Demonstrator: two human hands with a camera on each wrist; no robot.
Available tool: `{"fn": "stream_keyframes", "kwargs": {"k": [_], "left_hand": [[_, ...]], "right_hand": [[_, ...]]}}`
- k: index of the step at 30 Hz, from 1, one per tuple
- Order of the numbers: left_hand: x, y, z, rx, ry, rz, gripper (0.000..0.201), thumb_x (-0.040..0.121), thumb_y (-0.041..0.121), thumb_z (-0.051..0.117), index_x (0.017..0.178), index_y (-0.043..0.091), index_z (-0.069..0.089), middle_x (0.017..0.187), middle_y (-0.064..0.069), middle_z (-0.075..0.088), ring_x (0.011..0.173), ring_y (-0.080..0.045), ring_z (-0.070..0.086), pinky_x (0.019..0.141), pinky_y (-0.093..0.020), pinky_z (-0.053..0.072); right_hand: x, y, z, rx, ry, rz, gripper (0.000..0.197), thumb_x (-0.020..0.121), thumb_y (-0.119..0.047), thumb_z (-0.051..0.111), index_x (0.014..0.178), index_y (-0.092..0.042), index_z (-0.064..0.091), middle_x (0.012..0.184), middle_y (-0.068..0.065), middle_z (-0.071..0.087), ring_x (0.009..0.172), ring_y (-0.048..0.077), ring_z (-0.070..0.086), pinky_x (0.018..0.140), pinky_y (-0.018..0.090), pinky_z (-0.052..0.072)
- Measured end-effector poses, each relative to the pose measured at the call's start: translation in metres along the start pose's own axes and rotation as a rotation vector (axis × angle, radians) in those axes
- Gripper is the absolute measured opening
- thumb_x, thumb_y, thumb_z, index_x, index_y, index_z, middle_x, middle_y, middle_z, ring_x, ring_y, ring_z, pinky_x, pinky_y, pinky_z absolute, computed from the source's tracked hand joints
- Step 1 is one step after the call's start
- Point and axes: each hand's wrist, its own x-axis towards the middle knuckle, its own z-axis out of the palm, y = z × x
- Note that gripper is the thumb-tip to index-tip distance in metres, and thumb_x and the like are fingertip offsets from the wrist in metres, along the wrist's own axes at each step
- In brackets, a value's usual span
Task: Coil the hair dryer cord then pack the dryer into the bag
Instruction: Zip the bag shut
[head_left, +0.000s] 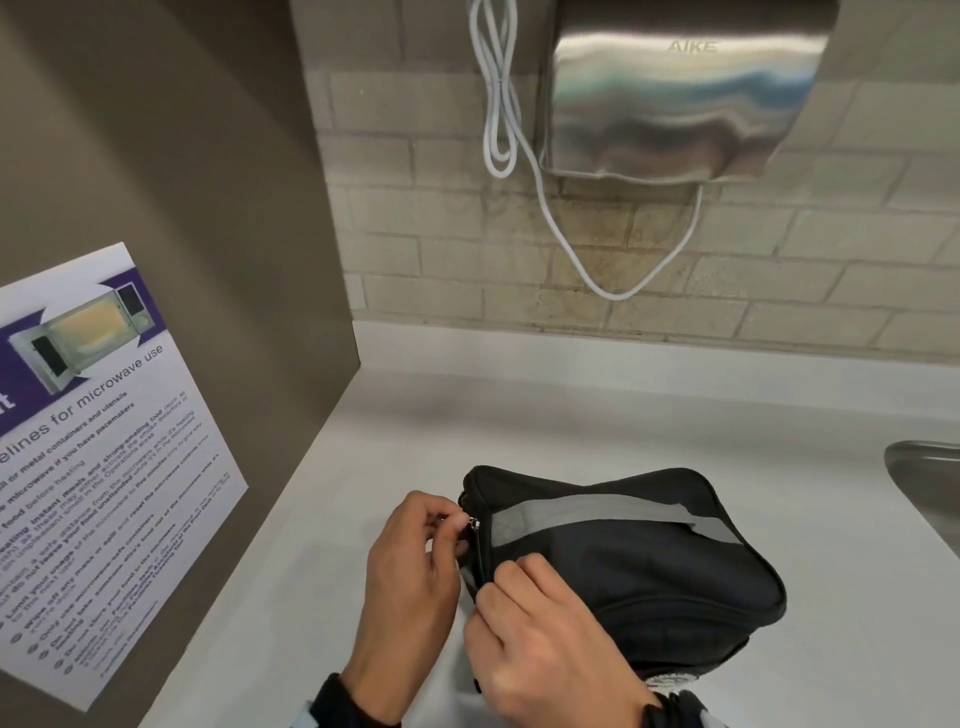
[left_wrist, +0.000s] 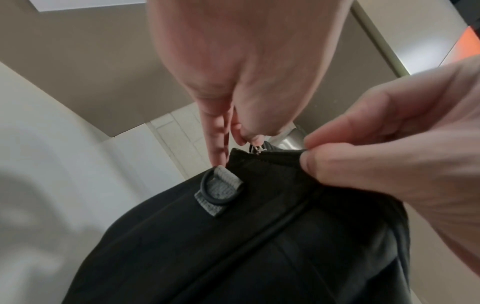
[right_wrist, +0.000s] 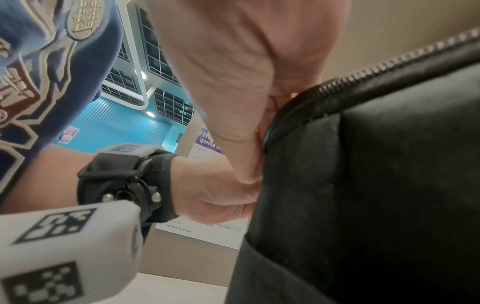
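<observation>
A black fabric bag (head_left: 623, 561) with a grey strap (head_left: 597, 512) lies on the white counter (head_left: 571, 415). My left hand (head_left: 415, 561) pinches the small metal zipper pull (head_left: 473, 521) at the bag's left end; the left wrist view shows the same pull (left_wrist: 257, 150) under its fingertips. My right hand (head_left: 540, 629) pinches the bag's fabric edge just below the zipper, seen also in the left wrist view (left_wrist: 389, 156). The zipper teeth (right_wrist: 389, 63) run along the bag's top edge. The hair dryer and its cord are hidden from view.
A steel hand dryer (head_left: 675, 93) with a looped white cable (head_left: 498, 114) hangs on the tiled wall behind. A brown side panel carries a microwave poster (head_left: 104, 457) at the left. A metal sink rim (head_left: 930, 483) sits at the right.
</observation>
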Motion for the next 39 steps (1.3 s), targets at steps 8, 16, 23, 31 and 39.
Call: {"fn": "stream_keyframes", "kwargs": {"k": [8, 16, 23, 31, 39], "left_hand": [[0.014, 0.004, 0.003, -0.117, -0.015, -0.062, 0.013, 0.096, 0.005, 0.057, 0.090, 0.017, 0.059, 0.089, 0.002, 0.066, 0.076, 0.001, 0.070, 0.060, -0.007, 0.052], [0.012, -0.006, -0.006, -0.131, -0.140, 0.001, 0.006, 0.093, 0.025, 0.055, 0.097, 0.023, 0.058, 0.091, 0.019, 0.068, 0.080, -0.005, 0.072, 0.072, -0.020, 0.059], [-0.018, -0.048, -0.030, -0.244, -0.302, -0.158, 0.040, 0.080, 0.034, 0.066, 0.114, 0.029, 0.046, 0.121, 0.024, 0.058, 0.108, -0.008, 0.066, 0.090, -0.026, 0.054], [-0.026, -0.071, -0.021, 0.222, -0.836, -0.088, 0.022, 0.078, 0.047, 0.076, 0.096, 0.055, 0.066, 0.124, 0.022, 0.046, 0.132, 0.002, 0.042, 0.104, -0.011, 0.031], [-0.021, -0.053, -0.004, 0.318, -0.821, -0.020, 0.050, 0.072, 0.084, 0.042, 0.116, 0.063, 0.031, 0.130, 0.044, 0.015, 0.125, 0.007, 0.042, 0.097, -0.003, 0.033]], "right_hand": [[0.003, -0.002, -0.002, -0.001, 0.029, 0.042, 0.040, 0.086, 0.004, 0.045, 0.050, -0.010, 0.055, 0.052, 0.007, 0.049, 0.052, 0.023, 0.045, 0.055, 0.032, 0.046], [-0.011, 0.006, -0.007, 0.081, -0.014, 0.043, 0.015, 0.083, -0.002, 0.067, 0.069, -0.007, 0.069, 0.069, 0.009, 0.065, 0.070, 0.027, 0.063, 0.076, 0.035, 0.051], [-0.066, 0.037, -0.058, 0.139, 0.136, 0.428, 0.032, 0.069, -0.027, 0.078, 0.096, -0.008, 0.078, 0.108, 0.013, 0.070, 0.117, 0.028, 0.058, 0.103, 0.036, 0.043], [-0.175, 0.102, -0.060, 0.380, -0.226, 1.182, 0.072, 0.059, -0.021, 0.078, 0.110, -0.060, 0.045, 0.102, -0.013, 0.065, 0.091, 0.008, 0.061, 0.076, 0.000, 0.040], [-0.164, 0.114, -0.029, 0.681, -0.603, 1.196, 0.060, 0.057, -0.049, 0.087, 0.106, -0.037, 0.055, 0.095, -0.020, 0.070, 0.094, 0.002, 0.063, 0.079, 0.022, 0.053]]}}
